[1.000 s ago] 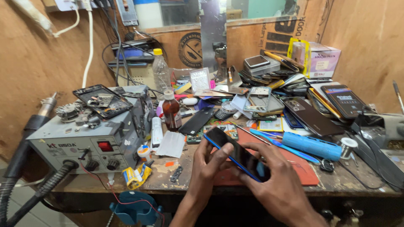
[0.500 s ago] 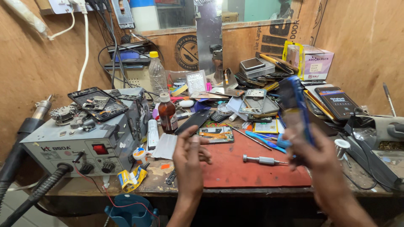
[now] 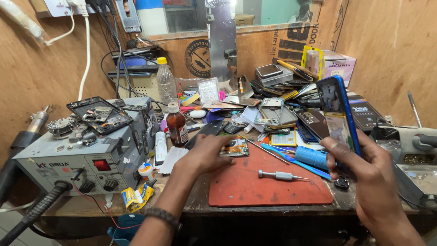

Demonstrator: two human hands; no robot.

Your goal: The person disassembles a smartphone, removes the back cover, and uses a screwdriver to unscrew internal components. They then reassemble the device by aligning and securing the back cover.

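Up and off to the right goes the blue phone frame (image 3: pixel 339 114) since a second ago, when both hands held it low over the mat; half a second back the left hand was hovering, and now it has dropped onto the bench.

Starting at the far left, a grey soldering station (image 3: pixel 77 157) sits at the bench edge with a cracked black phone panel (image 3: pixel 100 114) lying on top and a red switch on its front. Just beside it stand a brown bottle (image 3: pixel 176 125) with a white cap and, further back, a clear plastic bottle (image 3: pixel 166 82) with a yellow cap.

Next, the left hand (image 3: pixel 207 152) rests palm down at the top left corner of the red mat (image 3: pixel 268 182), fingers curled loosely together, fingertips touching a small circuit board (image 3: pixel 236 147) lying there. Whether they pinch it, I cannot tell. A beaded band circles that wrist.

Middle of the mat: a silver screwdriver (image 3: pixel 277 175) lies alone, tip pointing right. Behind it, a heap of phones and loose back covers crowds the bench.

Then a blue cylinder (image 3: pixel 312 157) lies at the mat's right edge.

Over on the right, the right hand (image 3: pixel 366 168) holds the phone frame upright in the air, near the wooden wall. Thumb presses on the near face, fingers wrap behind, clamped on its lower half.
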